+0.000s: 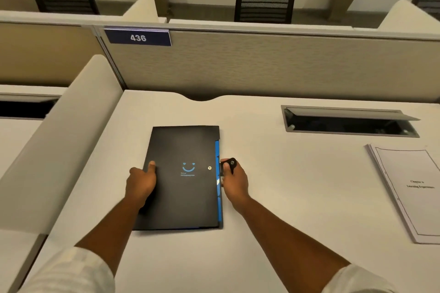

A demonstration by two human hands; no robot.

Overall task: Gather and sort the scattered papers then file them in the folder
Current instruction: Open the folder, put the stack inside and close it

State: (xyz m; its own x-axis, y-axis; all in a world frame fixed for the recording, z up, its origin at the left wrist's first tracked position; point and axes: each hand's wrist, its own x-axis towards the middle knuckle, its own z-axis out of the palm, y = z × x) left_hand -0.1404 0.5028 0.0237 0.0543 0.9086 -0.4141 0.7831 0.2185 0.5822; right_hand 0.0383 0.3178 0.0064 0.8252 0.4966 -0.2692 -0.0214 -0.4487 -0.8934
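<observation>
While folder (183, 178) lies shut | papers (409, 188) cut off right | print blurred

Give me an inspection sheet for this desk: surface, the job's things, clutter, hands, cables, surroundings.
Surface: white desk, mostly bare, with an open grey cable hatch at the back right.
Job's things: black folder lies flat, cover closed, snap strap undone; stack of papers lies apart at the right edge.
Clutter: nothing seen.
Hands: left hand grips the folder's left edge; right hand pinches the snap strap at its right edge.
Cables: nothing seen; hatch interior too dark to tell.
Surroundings: beige partition with sign 436, black chair and potted plants behind.
</observation>
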